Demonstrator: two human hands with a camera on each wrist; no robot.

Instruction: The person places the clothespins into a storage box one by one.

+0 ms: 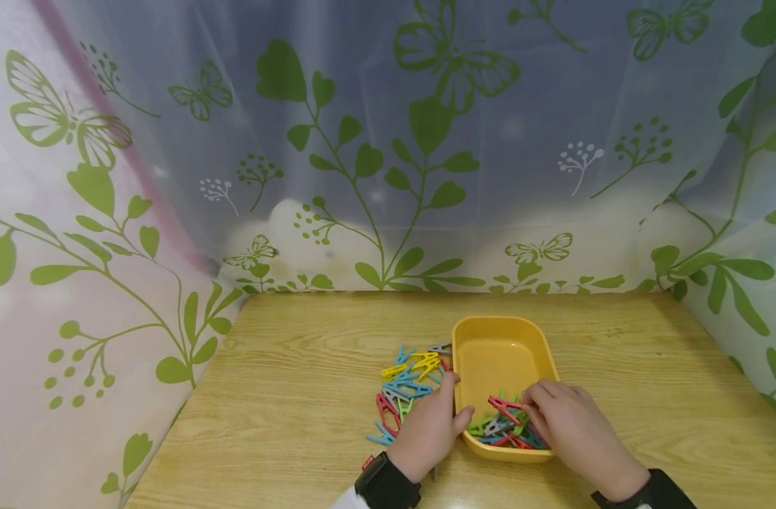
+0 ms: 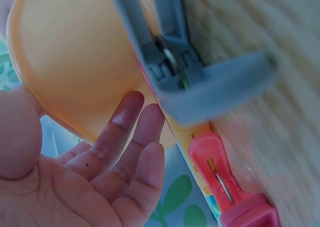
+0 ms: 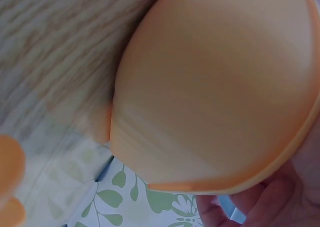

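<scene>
A yellow plastic tray [image 1: 497,357] stands on the wooden table, with a pile of coloured clothespins [image 1: 499,428] in its near end. My left hand [image 1: 426,431] holds the tray's left wall, thumb over the rim and fingers along the outside. On the right, my right hand [image 1: 569,424] reaches over the rim, fingers bent, and pinches a red clothespin [image 1: 505,408] at the top of the pile. In the right wrist view the tray's outer wall [image 3: 215,87] hides most of that hand's fingertips.
Many loose clothespins [image 1: 405,378], blue, yellow, red, green and grey, lie on the table [image 1: 286,396] left of the tray. A grey clothespin [image 2: 170,62] is close to the left wrist camera, and a pink one [image 2: 225,182] is beyond. Leaf-patterned curtains [image 1: 375,177] surround the table.
</scene>
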